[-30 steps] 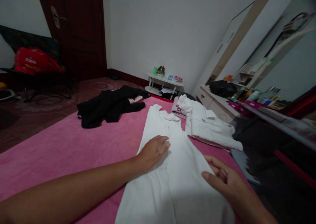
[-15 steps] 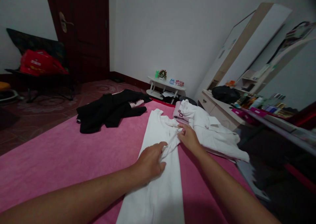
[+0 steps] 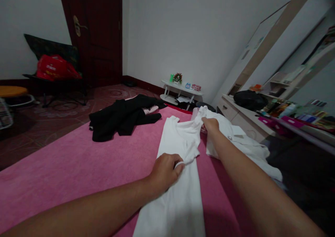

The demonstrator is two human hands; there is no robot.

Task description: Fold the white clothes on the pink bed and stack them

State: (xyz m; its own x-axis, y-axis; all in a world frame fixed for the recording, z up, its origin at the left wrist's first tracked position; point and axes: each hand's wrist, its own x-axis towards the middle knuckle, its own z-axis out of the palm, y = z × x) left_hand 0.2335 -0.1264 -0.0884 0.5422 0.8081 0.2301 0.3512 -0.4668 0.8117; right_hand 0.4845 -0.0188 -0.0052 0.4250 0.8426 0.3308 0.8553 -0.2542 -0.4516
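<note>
A white shirt (image 3: 174, 143) lies lengthwise on the pink bed cover (image 3: 125, 160), its neckline towards the far edge. My left hand (image 3: 167, 170) rests on the middle of it, pinching a fold of the cloth between thumb and fingers. Farther off, my right hand (image 3: 210, 125) grips the shirt's upper right part by the shoulder, where the fabric is bunched. Just right of that hand is a pile of folded white clothes (image 3: 235, 143), partly hidden behind my right forearm.
Black clothing (image 3: 123, 116) lies in a heap at the bed's far left. Beyond the bed stands a small white shelf table (image 3: 180, 86). A dresser (image 3: 230, 108) with a black bag (image 3: 250, 100) is on the right. A chair holds a red bag (image 3: 53, 68) near the door.
My right hand has moved away and right, drawing the shirt's shoulder part out with it. My left hand has closed on a fold. The view has shifted slightly left.
</note>
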